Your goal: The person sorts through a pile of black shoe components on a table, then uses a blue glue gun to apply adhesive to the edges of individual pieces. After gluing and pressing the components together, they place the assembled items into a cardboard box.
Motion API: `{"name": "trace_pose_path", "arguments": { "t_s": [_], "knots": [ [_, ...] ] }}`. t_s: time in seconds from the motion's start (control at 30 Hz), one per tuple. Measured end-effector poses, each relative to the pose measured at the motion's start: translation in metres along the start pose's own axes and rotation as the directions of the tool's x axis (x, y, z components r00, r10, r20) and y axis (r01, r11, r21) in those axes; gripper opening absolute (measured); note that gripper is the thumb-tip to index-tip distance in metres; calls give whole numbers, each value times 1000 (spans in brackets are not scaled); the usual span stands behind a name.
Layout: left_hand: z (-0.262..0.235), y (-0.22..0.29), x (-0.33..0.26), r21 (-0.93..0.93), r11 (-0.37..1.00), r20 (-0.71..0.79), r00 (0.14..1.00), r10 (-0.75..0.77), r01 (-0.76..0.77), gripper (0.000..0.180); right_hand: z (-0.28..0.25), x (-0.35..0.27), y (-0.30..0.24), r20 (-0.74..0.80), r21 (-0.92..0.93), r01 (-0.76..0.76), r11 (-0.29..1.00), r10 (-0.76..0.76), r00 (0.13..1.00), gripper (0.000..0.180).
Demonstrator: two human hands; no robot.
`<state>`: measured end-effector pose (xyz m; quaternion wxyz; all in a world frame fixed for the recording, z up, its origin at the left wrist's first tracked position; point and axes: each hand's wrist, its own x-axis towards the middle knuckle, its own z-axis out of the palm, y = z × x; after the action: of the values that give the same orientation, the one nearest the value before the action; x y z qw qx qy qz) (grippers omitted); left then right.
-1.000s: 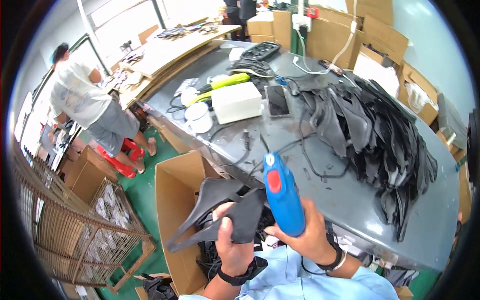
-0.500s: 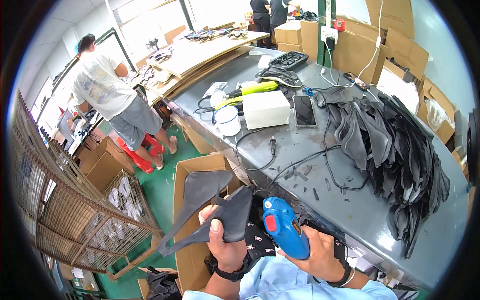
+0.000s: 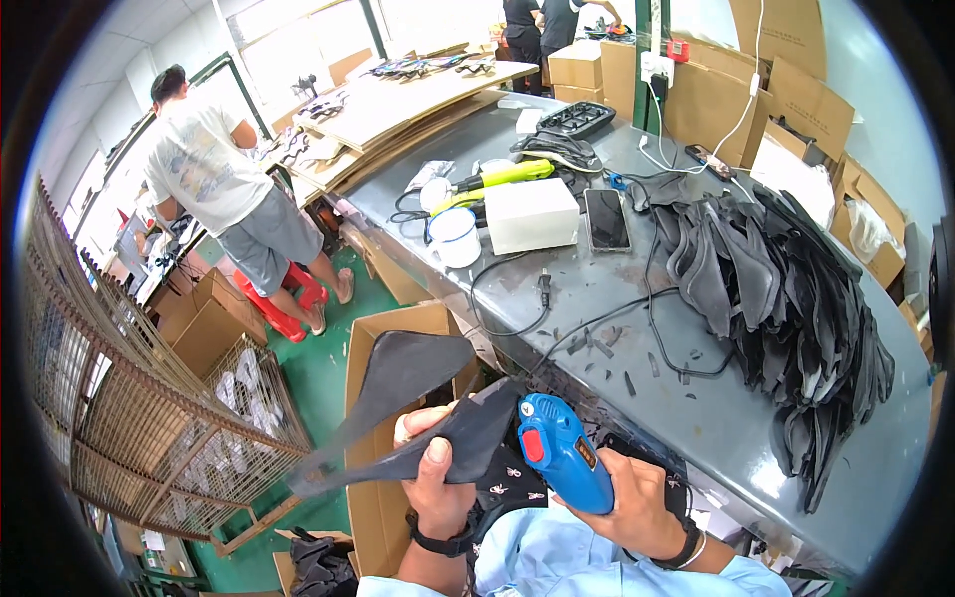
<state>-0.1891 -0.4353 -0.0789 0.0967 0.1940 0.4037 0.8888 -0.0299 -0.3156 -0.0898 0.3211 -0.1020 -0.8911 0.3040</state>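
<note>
My left hand grips a dark grey, flexible moulded piece, with the thumb on top and fingers behind it. The piece has two broad lobes joined by a narrow band that trails to the left. In my right hand is a blue handheld power tool with a red button, fingers wrapped round its body. Its front end sits right beside the right lobe of the piece; the working tip is hidden, so contact cannot be told. An open cardboard box stands below my left hand.
A heap of similar dark pieces covers the right of the grey table. Near its far edge lie a white box, a phone, a white cup, cables and scraps. Left are a wire cage and a person.
The grey piece has turned and swung, its narrow left end moving outward and blurring. My left hand has tilted with it; the tool has shifted slightly left.
</note>
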Motion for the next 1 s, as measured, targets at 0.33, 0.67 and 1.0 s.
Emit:
{"name": "trace_pose_path", "arguments": {
  "t_s": [0.33, 0.67, 1.0],
  "knots": [
    [5, 60, 32, 267, 916, 79, 941, -330, 299, 30, 2, -6, 5, 88, -154, 69, 986, -56, 995, 58],
    [15, 57, 28, 602, 743, 44, 917, -397, 293, 22, 13, -9, 3, 69, -118, 61, 991, -53, 996, 58],
    [-166, -61, 87, 85, 841, -422, 784, -456, 534, 22, 3, -6, 29, 21, -137, -200, 970, 205, 979, 63]
  ]
}}
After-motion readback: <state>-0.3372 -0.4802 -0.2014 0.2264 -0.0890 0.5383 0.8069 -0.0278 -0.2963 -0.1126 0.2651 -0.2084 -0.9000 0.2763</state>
